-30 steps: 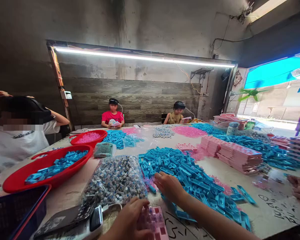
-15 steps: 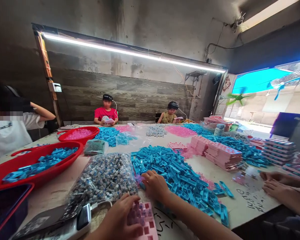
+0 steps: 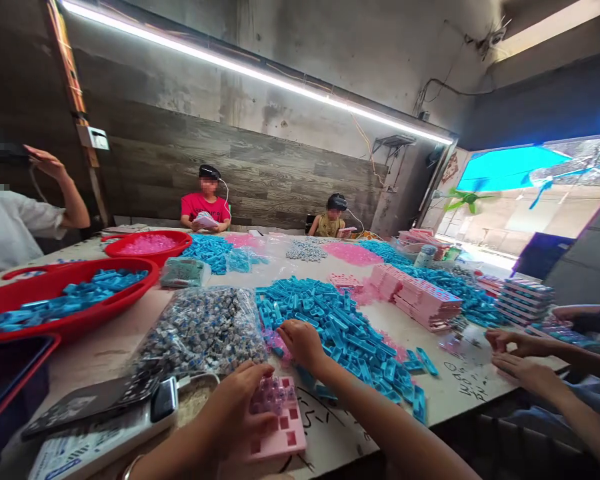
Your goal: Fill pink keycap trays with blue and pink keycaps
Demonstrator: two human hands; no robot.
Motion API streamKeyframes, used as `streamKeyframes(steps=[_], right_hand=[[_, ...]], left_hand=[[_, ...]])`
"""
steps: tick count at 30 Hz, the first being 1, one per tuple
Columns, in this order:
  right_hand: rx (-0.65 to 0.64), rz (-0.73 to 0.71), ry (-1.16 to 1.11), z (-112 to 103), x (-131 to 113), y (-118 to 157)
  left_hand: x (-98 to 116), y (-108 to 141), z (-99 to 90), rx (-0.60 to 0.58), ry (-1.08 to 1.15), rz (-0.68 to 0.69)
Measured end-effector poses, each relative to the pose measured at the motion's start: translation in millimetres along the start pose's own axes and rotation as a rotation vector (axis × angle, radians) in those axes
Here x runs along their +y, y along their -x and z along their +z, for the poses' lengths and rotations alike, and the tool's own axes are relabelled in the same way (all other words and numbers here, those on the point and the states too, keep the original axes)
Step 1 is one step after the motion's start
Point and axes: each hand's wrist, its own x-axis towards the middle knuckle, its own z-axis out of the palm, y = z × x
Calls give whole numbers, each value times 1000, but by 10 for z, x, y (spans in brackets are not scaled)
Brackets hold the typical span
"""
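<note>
A pink tray (image 3: 291, 440) with square holes lies on the table near me, with clear pinkish pieces (image 3: 275, 393) across its upper part. My left hand (image 3: 240, 407) rests at the tray's left side, thumb and fingers curved round its edge and the pieces. Beyond the tray, my right hand (image 3: 303, 343) is at a small group of clear pink pieces (image 3: 277, 343), its fingertips bent together. Whatever those fingertips may hold is too small to make out. A heap of blue parts (image 3: 330, 320) lies beside my right hand, and a plastic bag of small grey-blue pieces (image 3: 200, 333) is left of it.
Red baskets (image 3: 150, 273) with blue and pink parts stand at the left. Stacked pink trays (image 3: 415, 293) sit at the right. A phone-like device (image 3: 164, 400) lies near left. Another person's hands (image 3: 523, 353) are at the right edge; more people sit around the table.
The view has shifted, and most of the scene sits higher and further left. My hands keep about the same places by the tray and the pink pieces. The person at far left has shifted an arm.
</note>
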Motion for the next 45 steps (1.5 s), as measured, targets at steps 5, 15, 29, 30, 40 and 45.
streamKeyframes(steps=[5,15,29,30,40,45], right_hand=[[-28,97,2,67,-18,-124],[-35,92,-69,-201,-25,-89],[-327,66,-815,-554,-250,830],[-374,49,-846,-549,-246,832],[-481,50,-874,-411,-277,855],[-448,73,-830,-466,-332,880]], left_hand=[[-308,-100,-262,297,-214,-35],[-717,-172,-343,67,-318,-220],[-578,-170,-388,152,-353,-214],[-568,-164,-402,169,-319,-201],[-460,-128,-549,431,-121,-36],[-378,-109,-450,413,-116,59]])
